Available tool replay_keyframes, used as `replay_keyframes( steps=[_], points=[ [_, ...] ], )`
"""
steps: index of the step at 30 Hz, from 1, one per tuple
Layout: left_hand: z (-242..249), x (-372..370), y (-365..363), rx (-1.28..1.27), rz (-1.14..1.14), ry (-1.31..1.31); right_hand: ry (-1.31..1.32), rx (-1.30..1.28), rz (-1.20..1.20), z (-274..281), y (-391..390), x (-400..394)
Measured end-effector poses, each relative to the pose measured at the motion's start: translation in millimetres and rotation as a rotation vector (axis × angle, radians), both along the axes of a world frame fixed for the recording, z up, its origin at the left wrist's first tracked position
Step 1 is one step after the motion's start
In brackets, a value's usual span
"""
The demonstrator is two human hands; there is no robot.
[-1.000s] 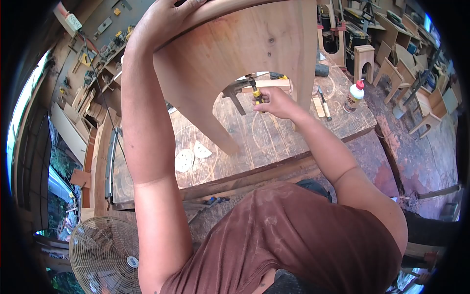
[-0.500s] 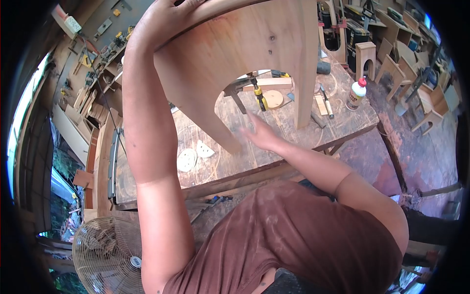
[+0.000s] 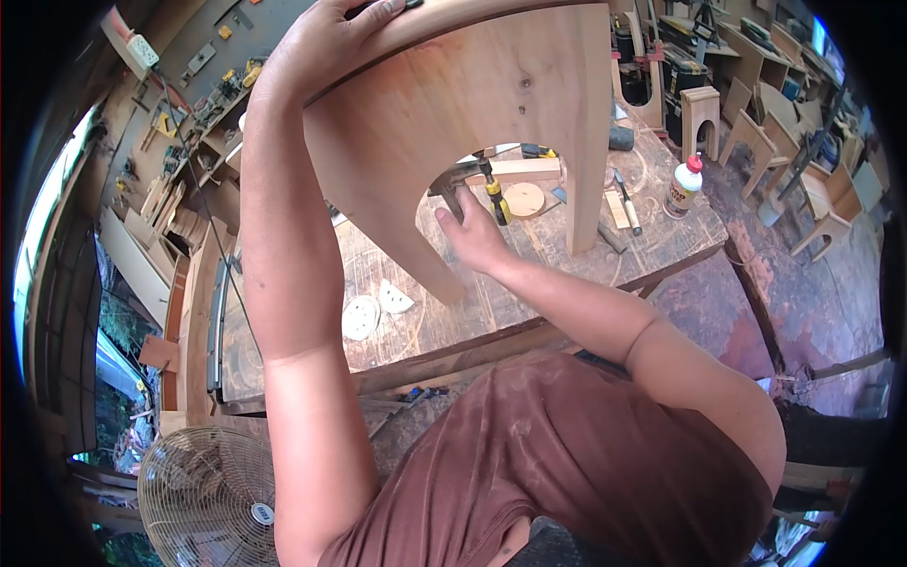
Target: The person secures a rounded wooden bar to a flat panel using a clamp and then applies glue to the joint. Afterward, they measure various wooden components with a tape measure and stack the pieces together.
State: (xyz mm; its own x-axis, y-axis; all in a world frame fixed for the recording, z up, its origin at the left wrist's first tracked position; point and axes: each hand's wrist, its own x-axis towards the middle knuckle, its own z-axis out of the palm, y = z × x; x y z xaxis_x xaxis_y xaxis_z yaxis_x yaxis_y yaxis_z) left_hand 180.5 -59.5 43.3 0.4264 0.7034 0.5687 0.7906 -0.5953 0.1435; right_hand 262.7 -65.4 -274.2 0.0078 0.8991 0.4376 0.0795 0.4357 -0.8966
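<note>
My left hand (image 3: 331, 40) is wrapped over the top edge of a large wooden piece (image 3: 453, 104) with an arched cutout and two tapering legs. Its thumb lies along that edge. Through the arch, my right hand (image 3: 472, 236) is closed around a dark bar (image 3: 452, 200), thumb on one side and fingers on the other. Just right of this hand a yellow and black tool (image 3: 496, 194) points downward, in front of a round wooden disc (image 3: 524, 199).
The worn workbench (image 3: 529, 293) carries a glue bottle with a red cap (image 3: 683, 189), a chisel-like tool (image 3: 627, 203) and pale perforated discs (image 3: 361, 317). A fan (image 3: 208, 501) stands lower left. Small wooden chairs (image 3: 831, 203) stand at the right.
My right hand has moved up and left to the dark bar and closed on it. My left hand still holds the wooden piece, which has shifted slightly.
</note>
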Motion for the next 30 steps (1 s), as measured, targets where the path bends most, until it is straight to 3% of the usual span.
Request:
replay_keyframes(
  steps=[7, 9, 12, 16, 18, 24, 27, 30],
  points=[
    [2.1, -0.5, -4.4, -0.058, 0.058, 0.038, -0.074, 0.035, -0.017, 11.4, 6.4, 5.0],
    [-2.0, -2.2, -1.1, 0.019, -0.028, -0.001, -0.100, 0.118, -0.079, -1.4, 12.3, 1.1],
    [0.6, 4.8, -22.9, 0.008, -0.033, 0.025, -0.103, 0.065, -0.030, 3.1, 9.3, 4.4],
    [-3.2, -2.4, -0.2, 0.032, -0.049, 0.009, -0.184, 0.037, -0.097, 12.5, -3.8, 8.4],
    [1.7, 1.7, -5.0, -0.013, 0.031, 0.055, -0.162, 0.034, 0.097, 16.7, 0.7, 18.7],
    [0.2, 0.9, 1.3, -0.032, -0.026, 0.008, -0.168, 0.022, 0.166, 11.6, 1.9, 26.6],
    [1.3, 7.0, -9.4, -0.031, -0.029, 0.020, -0.222, 0.015, 0.116, 2.3, 3.8, 25.4],
    [-10.2, -11.4, 31.0, -0.025, -0.047, -0.048, -0.319, 0.124, 0.037, -6.6, -4.4, 27.7]
  ],
)
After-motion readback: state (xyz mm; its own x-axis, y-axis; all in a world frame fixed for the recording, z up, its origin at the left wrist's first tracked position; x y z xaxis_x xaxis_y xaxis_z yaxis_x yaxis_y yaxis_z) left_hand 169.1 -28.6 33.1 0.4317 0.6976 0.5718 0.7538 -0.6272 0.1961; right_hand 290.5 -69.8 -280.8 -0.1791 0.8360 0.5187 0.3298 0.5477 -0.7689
